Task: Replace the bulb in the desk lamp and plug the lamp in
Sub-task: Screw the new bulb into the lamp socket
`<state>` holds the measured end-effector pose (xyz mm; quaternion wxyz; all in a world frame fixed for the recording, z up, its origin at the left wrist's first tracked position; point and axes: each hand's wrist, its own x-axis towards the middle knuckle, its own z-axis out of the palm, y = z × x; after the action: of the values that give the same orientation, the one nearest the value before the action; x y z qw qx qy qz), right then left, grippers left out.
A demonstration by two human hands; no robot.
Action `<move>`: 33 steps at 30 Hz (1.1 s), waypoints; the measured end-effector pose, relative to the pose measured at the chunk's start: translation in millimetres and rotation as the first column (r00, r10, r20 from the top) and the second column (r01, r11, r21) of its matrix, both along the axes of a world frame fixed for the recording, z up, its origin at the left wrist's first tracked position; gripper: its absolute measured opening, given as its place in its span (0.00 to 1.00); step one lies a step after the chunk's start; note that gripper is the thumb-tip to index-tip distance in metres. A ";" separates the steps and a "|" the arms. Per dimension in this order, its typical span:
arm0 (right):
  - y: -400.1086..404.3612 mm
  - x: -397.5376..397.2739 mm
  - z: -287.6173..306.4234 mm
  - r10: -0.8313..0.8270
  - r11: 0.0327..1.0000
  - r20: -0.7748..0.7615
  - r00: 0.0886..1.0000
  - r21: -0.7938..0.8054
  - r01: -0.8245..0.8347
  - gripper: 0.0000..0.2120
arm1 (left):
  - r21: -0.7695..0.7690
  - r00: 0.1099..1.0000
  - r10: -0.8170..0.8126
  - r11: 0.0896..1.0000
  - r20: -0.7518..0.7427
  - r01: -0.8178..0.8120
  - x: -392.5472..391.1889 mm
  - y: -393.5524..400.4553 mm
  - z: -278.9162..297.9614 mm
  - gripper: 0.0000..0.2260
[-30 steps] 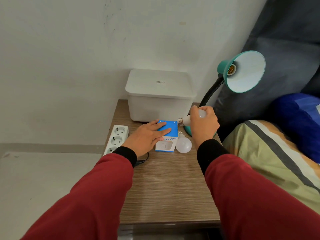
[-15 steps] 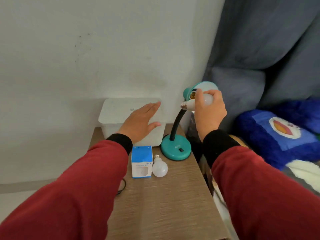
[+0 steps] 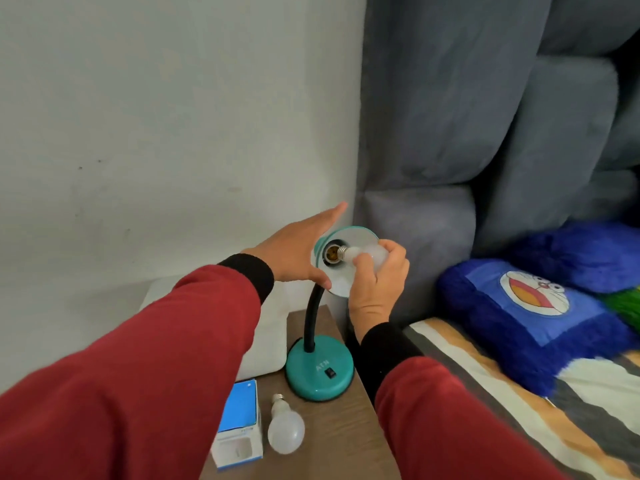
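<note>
where wood nightstand (image 3: 332, 445) meets grey wall (image 3: 173, 116), right hand (image 3: 377, 282) pinching bulb (image 3: 367, 255), left hand (image 3: 298, 251) spread

A wooden bedside table (image 3: 332, 455) with a brown grain is seen below both hands. The teal round base of the desk lamp (image 3: 319, 368) stands on it directly beneath the right hand (image 3: 377, 282), near the table's right edge, and a black switch is seen on the base. A loose white bulb (image 3: 285, 427) lies on its side on the tabletop, nearer the viewer than the base and below the left hand (image 3: 294, 254). A blue and white bulb box (image 3: 239, 427) lies just beside that bulb, on its left. A white lidded container (image 3: 266, 337) rests at the table's back, partly hidden under the left sleeve.
</note>
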<state>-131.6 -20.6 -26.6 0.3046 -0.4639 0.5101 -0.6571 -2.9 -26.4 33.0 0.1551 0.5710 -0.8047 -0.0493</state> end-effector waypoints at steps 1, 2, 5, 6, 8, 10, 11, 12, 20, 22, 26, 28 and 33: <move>-1.2 0.6 -1.5 0.013 1.000 -0.017 1.000 -0.001 -0.013 0.28 | 0.009 1.000 -0.004 1.000 -0.002 0.004 -0.8 -1.6 1.4 0.56; -1.3 0.9 -2.4 0.025 1.000 -0.042 0.999 -0.004 -0.025 0.28 | 0.021 1.000 -0.007 1.000 0.001 0.007 -1.7 -2.8 2.4 0.56; -2.4 2.0 -7.3 0.062 0.998 -0.090 0.994 -0.022 -0.064 0.29 | 0.059 1.000 -0.018 0.998 0.018 0.017 -3.2 -5.3 4.4 0.55; -2.1 2.3 -9.0 0.080 0.996 -0.100 0.992 -0.017 -0.082 0.29 | 0.071 0.999 -0.023 0.997 0.028 0.021 -3.8 -5.4 5.2 0.54; -1.9 3.1 -12.9 0.113 0.994 -0.122 0.986 0.000 -0.113 0.26 | 0.088 0.998 -0.025 0.996 0.050 0.020 -4.0 -4.8 6.1 0.53; -1.5 3.2 -15.5 0.130 0.992 -0.150 0.980 0.021 -0.128 0.26 | 0.093 0.998 -0.024 0.996 0.062 0.018 -3.9 -4.1 5.8 0.53; -1.5 3.6 -16.7 0.138 0.990 -0.167 0.976 0.023 -0.136 0.26 | 0.096 0.997 -0.022 0.995 0.068 0.015 -3.7 -3.7 5.3 0.53; -1.1 4.1 -17.4 0.146 0.989 -0.184 0.972 0.020 -0.145 0.26 | 0.098 0.997 -0.019 0.995 0.074 0.011 -3.4 -3.5 4.6 0.54; -2.2 7.0 -20.4 0.184 0.983 -0.260 0.948 0.038 -0.180 0.27 | 0.107 0.998 -0.020 0.994 0.062 0.013 -2.2 -2.0 2.4 0.54; -2.0 6.2 -19.4 0.184 0.983 -0.255 0.949 0.048 -0.178 0.28 | 0.112 0.998 -0.024 0.994 0.057 0.018 -2.3 -1.4 3.0 0.54; -1.9 3.0 -15.0 0.190 0.982 -0.302 0.934 0.047 -0.184 0.26 | 0.115 0.999 -0.022 0.993 0.047 0.016 -2.2 -2.2 2.6 0.54; -3.3 0.3 -12.5 0.203 0.979 -0.319 0.926 0.044 -0.200 0.23 | 0.121 0.999 -0.021 0.993 0.041 0.016 -2.4 -2.7 1.9 0.54; -1.9 -8.6 -8.8 0.257 0.966 -0.369 0.893 0.098 -0.238 0.29 | 0.112 0.999 -0.021 0.994 0.037 0.017 -2.0 -1.2 1.7 0.54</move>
<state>-140.2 -22.5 -35.4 0.2928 -0.6354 0.5123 -0.4981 -4.9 -27.6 34.6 0.1071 0.5718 -0.8089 -0.0851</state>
